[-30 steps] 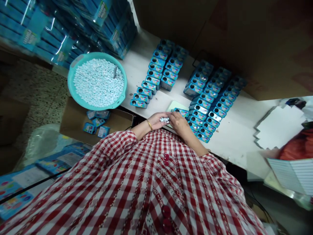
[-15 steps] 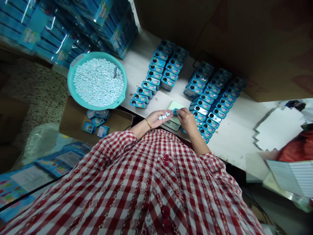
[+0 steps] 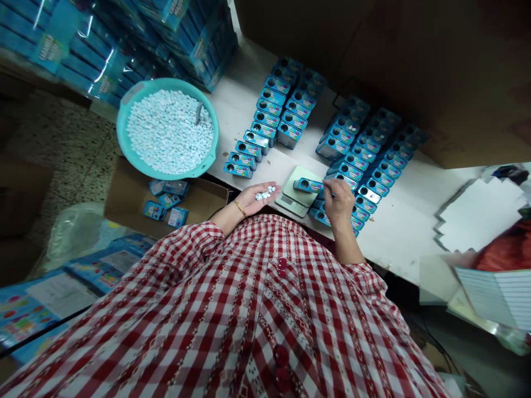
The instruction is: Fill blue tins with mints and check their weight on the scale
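My left hand (image 3: 259, 199) lies palm up and cupped, with several small white candies (image 3: 265, 194) on the palm and fingers. On a pale kitchen scale (image 3: 292, 205) stands one small blue candy tin (image 3: 309, 185), its top showing a dark round hole. My right hand (image 3: 339, 202) has its fingertips pinched at the right end of this tin; the exact contact is partly hidden. Rows of similar blue tins (image 3: 360, 160) stand right behind and beside my right hand. Further left, a turquoise basin (image 3: 121, 132) is filled with white candies, and a scoop (image 3: 198, 113) sticks up from them.
More tin rows (image 3: 267, 119) stand on the white table (image 3: 232, 124). Shrink-wrapped blue packs (image 3: 186, 44) are stacked at the back left. A cardboard box (image 3: 124, 204) with several small blue packets sits below the basin. White cut sheets (image 3: 477, 215) lie at the right.
The tin, before mostly hidden by my right hand, now shows upright on the scale. My right hand has moved right, and my left hand has drawn back left with the candies.
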A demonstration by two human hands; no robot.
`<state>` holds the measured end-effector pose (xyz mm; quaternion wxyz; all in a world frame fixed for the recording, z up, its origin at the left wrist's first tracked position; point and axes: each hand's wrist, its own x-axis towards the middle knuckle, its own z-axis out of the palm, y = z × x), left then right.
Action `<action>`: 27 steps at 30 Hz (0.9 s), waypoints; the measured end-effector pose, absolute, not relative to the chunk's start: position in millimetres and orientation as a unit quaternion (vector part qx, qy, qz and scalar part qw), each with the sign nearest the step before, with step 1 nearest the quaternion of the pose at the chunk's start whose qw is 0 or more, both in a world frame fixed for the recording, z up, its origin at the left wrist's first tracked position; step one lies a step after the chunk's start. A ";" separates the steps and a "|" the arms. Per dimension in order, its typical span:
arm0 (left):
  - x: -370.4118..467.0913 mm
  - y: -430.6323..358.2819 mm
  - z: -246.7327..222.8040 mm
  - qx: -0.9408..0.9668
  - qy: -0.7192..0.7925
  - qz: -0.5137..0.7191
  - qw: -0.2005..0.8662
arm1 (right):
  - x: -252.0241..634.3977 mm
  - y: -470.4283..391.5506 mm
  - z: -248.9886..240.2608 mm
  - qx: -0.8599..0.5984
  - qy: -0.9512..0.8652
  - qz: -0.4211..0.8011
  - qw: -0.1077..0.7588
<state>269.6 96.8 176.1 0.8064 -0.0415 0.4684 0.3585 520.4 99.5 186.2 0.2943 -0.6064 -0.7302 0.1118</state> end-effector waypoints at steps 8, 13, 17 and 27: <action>272.0 92.9 178.9 -0.033 0.474 0.350 0.807 | 524.9 98.5 185.5 -0.638 -0.693 0.088 0.324; 273.2 93.0 180.1 -0.040 0.473 0.352 0.807 | 524.4 98.2 181.0 -0.613 -0.739 0.132 0.246; 272.6 92.3 181.2 -0.058 0.487 0.357 0.795 | 528.1 96.9 176.7 -0.604 -0.757 0.163 0.189; 272.1 95.6 170.8 -0.116 0.493 0.374 0.777 | 522.4 105.1 155.4 -0.606 -0.766 0.192 0.092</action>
